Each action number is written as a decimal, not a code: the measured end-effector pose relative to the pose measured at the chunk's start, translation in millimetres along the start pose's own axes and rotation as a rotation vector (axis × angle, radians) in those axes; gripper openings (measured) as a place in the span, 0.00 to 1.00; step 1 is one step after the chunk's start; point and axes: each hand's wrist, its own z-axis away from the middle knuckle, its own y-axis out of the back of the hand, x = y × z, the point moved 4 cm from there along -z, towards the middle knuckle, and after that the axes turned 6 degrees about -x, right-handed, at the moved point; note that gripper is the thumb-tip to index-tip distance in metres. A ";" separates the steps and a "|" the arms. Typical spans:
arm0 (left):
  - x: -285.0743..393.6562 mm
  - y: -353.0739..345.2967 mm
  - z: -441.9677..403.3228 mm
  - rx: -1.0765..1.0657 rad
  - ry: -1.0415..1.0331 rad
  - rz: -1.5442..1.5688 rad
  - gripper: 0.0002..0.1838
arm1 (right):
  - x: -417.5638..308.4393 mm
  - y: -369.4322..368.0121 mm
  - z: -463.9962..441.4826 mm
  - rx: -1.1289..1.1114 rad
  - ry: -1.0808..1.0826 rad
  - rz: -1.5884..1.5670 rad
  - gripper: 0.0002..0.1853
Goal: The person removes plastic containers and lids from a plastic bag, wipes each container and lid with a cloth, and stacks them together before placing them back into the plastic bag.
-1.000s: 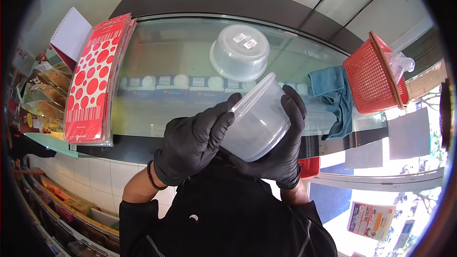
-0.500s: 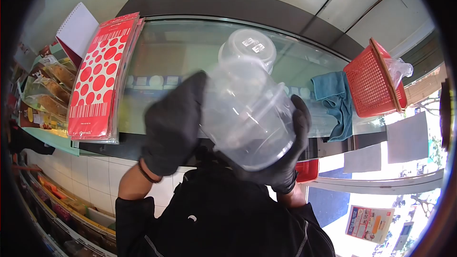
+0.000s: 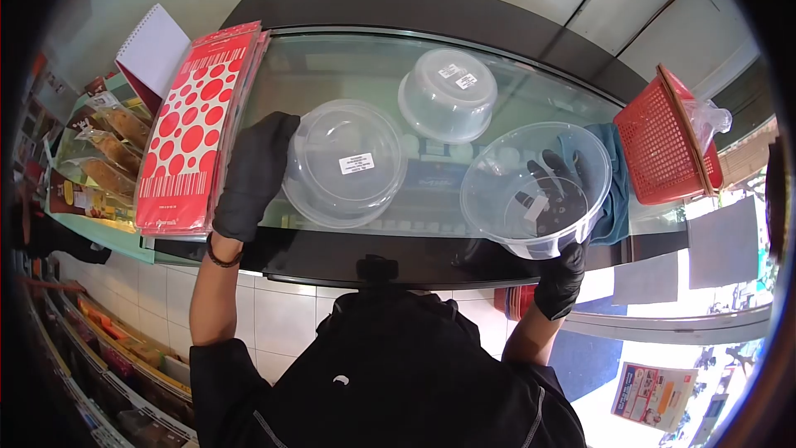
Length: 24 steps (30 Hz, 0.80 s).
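Observation:
Both my hands wear black gloves. My left hand (image 3: 259, 172) is closed on the left side of a round clear plastic tub (image 3: 327, 187), whose face toward me bears a white label; whether the tub touches the glass counter I cannot tell. On the right, my right hand (image 3: 564, 274) holds a second clear tub (image 3: 489, 187), open side up. Its fingers show through the tub's base, spread beneath it, beside another white label. Between and behind these two, more translucent tubs (image 3: 448, 91) sit upside down on the glass, apparently stacked, with labels on top.
Red-and-white dotted packaging (image 3: 186, 133) lies at the counter's left, by a spiral-bound stand (image 3: 153, 50) and bagged bread (image 3: 112, 149). A blue cloth (image 3: 618, 216) and red basket (image 3: 667, 141) are at the right. The counter's dark front edge (image 3: 332, 255) runs before me.
The clear tubs were together between my hands near the middle. Now they are apart: one has moved left with my left hand, the other right with my right hand.

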 end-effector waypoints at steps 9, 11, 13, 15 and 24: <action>13.2 -2.9 1.8 -0.070 0.115 -0.518 0.10 | -2.4 -18.6 -4.4 -0.199 0.056 0.019 0.70; 27.7 16.1 4.9 0.084 0.088 -0.546 0.11 | -5.7 -28.7 0.8 -0.215 0.102 0.105 0.71; 59.5 42.7 5.5 0.275 0.185 -0.243 0.12 | -6.3 -34.6 3.2 -0.229 0.137 0.253 0.73; 102.8 40.6 26.1 0.374 0.203 0.148 0.15 | 0.5 -32.9 10.5 -0.196 0.085 0.059 0.75; 165.9 -62.6 48.8 -0.112 -0.287 0.459 0.18 | -31.2 -18.0 -14.7 -0.468 -0.022 0.312 0.77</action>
